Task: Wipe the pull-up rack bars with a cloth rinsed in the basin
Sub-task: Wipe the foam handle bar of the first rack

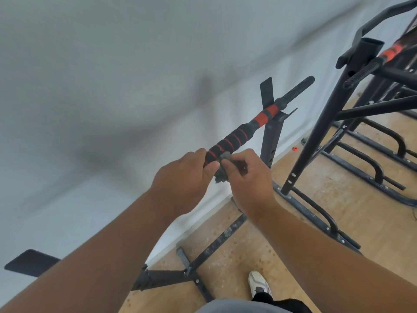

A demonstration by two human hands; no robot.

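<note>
A black pull-up rack bar [237,137] with red rings and an orange band runs up to the right, resting on a black upright post [269,136]. My left hand [184,175] grips the bar's near end, thumb against a small dark grey cloth [222,170]. My right hand [247,175] pinches that crumpled cloth just beside the bar's end, fingers curled round it. Most of the cloth is hidden between the two hands. No basin is in view.
A second black rack [320,123] stands at the right with floor bars [370,163] spreading over the tan floor. The near rack's base rails [216,245] cross the floor below my arms. A white wall [112,86] fills the left. My white shoe [259,284] stands below.
</note>
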